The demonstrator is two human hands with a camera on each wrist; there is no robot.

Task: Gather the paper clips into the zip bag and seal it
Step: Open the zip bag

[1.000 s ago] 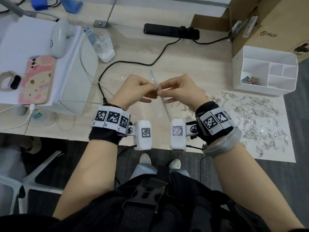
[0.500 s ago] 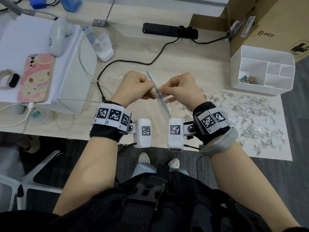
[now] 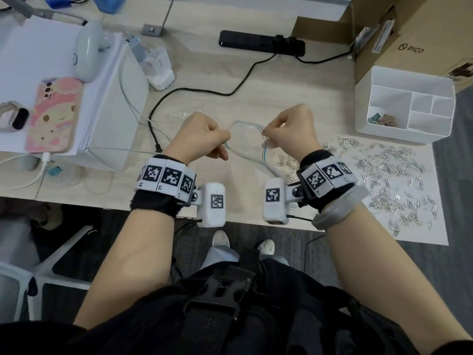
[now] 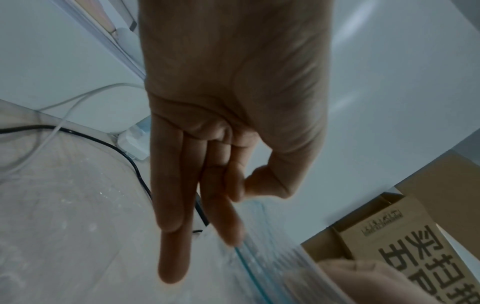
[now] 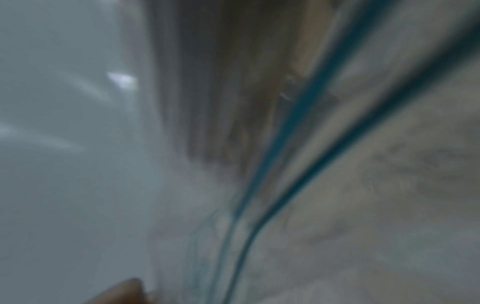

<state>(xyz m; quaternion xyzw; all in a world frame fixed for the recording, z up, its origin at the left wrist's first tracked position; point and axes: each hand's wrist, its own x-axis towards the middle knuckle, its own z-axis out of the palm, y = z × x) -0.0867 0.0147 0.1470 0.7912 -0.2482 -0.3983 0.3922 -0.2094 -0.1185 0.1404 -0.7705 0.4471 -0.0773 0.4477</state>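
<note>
On the pale wooden tabletop lie a black power strip, a white compartmented plastic organizer and a pink-cased phone. Silver paper clips are scattered over a white paper sheet to the right. The clear zip bag with a teal seal strip hangs between the hands, mouth spread; the left hand pinches one edge, the right hand the other.

Showing as thin clear plastic, glossy and crinkled – the zip bag; glinting as bright bare metal – the paper clips; lying on matt white paper; looking like pale, smooth wood-grain laminate, the desk; appearing as smooth white plastic, the organizer; reading as rough brown cardboard, the box.
</note>
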